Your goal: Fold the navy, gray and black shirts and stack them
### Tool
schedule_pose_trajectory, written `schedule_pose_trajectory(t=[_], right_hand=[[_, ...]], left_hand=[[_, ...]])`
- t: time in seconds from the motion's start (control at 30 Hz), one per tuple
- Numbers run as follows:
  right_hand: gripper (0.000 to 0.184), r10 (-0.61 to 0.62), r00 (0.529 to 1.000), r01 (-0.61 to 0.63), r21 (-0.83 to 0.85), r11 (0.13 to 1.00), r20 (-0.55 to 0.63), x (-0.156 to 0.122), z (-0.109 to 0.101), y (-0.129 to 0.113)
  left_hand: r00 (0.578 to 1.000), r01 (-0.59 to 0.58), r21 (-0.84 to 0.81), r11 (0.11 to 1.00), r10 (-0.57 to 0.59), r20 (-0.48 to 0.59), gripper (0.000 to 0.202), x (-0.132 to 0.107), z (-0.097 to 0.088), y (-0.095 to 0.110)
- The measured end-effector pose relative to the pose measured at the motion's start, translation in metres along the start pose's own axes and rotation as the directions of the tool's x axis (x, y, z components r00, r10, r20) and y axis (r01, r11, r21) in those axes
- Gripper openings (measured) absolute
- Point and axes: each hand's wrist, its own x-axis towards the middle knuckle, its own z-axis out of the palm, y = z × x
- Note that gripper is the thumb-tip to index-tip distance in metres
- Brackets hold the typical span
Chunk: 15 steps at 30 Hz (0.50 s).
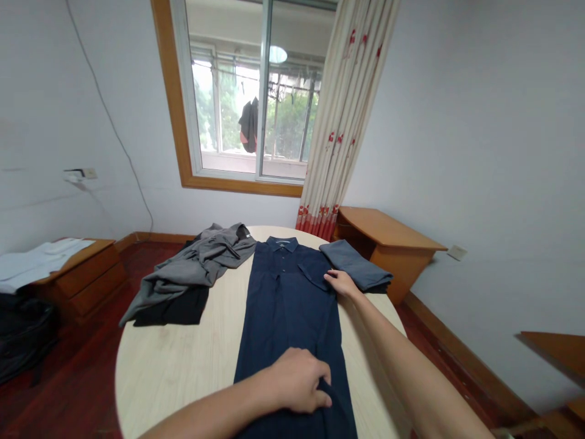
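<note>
Nearest, the left hand (pixel 301 381) held a fold of the navy shirt (pixel 287 305) in a closed grasp; the shirt lay lengthwise across the round table (pixel 183 366), its collar (pixel 282 245) towards the far edge. By the left edge, a black garment (pixel 180 309) lay beneath a crumpled grey garment (pixel 194 265). Farther off, the right hand (pixel 341 283) gripped the sleeve (pixel 316 270) in a narrow pinch, beside a folded blue-grey garment (pixel 355 263) near the right edge.
</note>
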Motion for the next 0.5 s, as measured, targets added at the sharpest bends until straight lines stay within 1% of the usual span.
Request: schedule_pose_trajectory(t=[0.07, 0.1, 0.17, 0.2, 0.23, 0.27, 0.37, 0.4, 0.5], right_hand=[[0.045, -0.037, 0.999, 0.037, -0.044, 0.998, -0.009, -0.001, 0.0, -0.006], [0.047, -0.071, 0.997, 0.07, -0.079, 0.994, -0.016, -0.002, 0.0, -0.01], [0.05, -0.17, 0.985, 0.164, -0.168, 0.972, -0.019, -0.004, 0.002, -0.021], [0.05, -0.223, 0.975, 0.215, -0.213, 0.953, -0.013, -0.005, 0.004, -0.027], [0.05, -0.271, 0.963, 0.262, -0.249, 0.932, -0.002, -0.006, 0.007, -0.033], [0.05, -0.306, 0.952, 0.297, -0.274, 0.915, 0.011, -0.006, 0.01, -0.039], [0.051, -0.359, 0.931, 0.36, -0.301, 0.883, 0.061, -0.008, 0.021, -0.052], [0.052, -0.367, 0.927, 0.374, -0.298, 0.878, 0.081, -0.008, 0.025, -0.055], [0.051, -0.41, 0.898, 0.439, -0.263, 0.859, 0.161, -0.008, 0.036, -0.059]], left_hand=[[0.992, -0.084, 0.079, 0.993, 0.091, -0.085, 0.025, -0.008, -0.002, 0.004], [0.979, -0.14, 0.116, 0.983, 0.155, -0.131, 0.026, -0.011, -0.004, 0.006], [0.93, -0.267, 0.18, 0.947, 0.302, -0.209, 0.022, -0.018, -0.007, 0.007], [0.901, -0.328, 0.203, 0.923, 0.37, -0.225, 0.017, -0.019, -0.008, 0.007], [0.879, -0.379, 0.218, 0.899, 0.424, -0.22, 0.012, -0.02, -0.008, 0.007], [0.869, -0.413, 0.225, 0.883, 0.456, -0.194, 0.011, -0.021, -0.007, 0.006], [0.88, -0.442, 0.228, 0.868, 0.468, -0.076, 0.018, -0.018, 0.0, 0.001], [0.883, -0.445, 0.226, 0.867, 0.467, -0.054, 0.018, -0.017, 0.003, 0.0], [0.871, -0.476, 0.184, 0.86, 0.49, -0.04, 0.019, -0.014, 0.009, -0.005]])
